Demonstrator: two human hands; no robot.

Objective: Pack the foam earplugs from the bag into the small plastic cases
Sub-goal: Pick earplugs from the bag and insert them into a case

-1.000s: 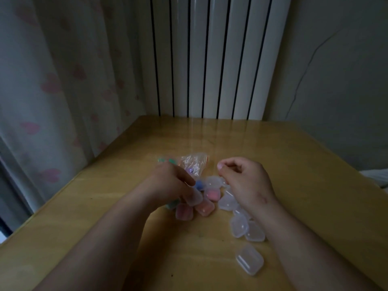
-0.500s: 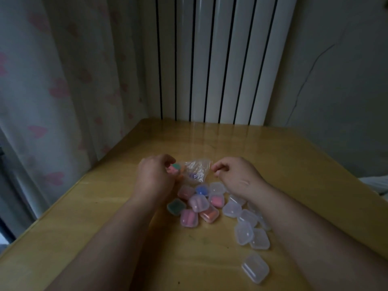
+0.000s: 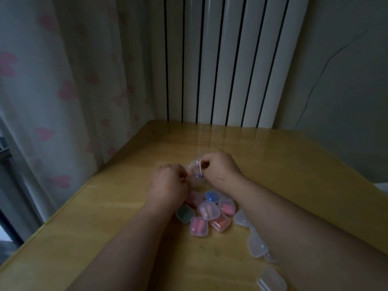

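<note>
Left hand (image 3: 168, 183) and right hand (image 3: 218, 166) knuckles-up, forearms converging on bag (image 3: 196, 171). Each hand pinches a side of the bag, fingers curled tight. Bag mid-table (image 3: 273, 164), contents blurred. Just nearer than bag: 7 filled cases (image 3: 209, 210). Nearer-right of bag: 4 empty cases (image 3: 257, 245), some half-hidden by the right forearm.

The left hand (image 3: 168, 183) has let go of the pale-pink case (image 3: 209, 210), which now lies on top of the filled pile, and has moved farther away to pinch the left edge of the bag (image 3: 196, 168). The right hand (image 3: 220, 169) has closed in on the bag's right edge, and its fingers pinch it. The bag is now bunched narrow between the hands.
</note>
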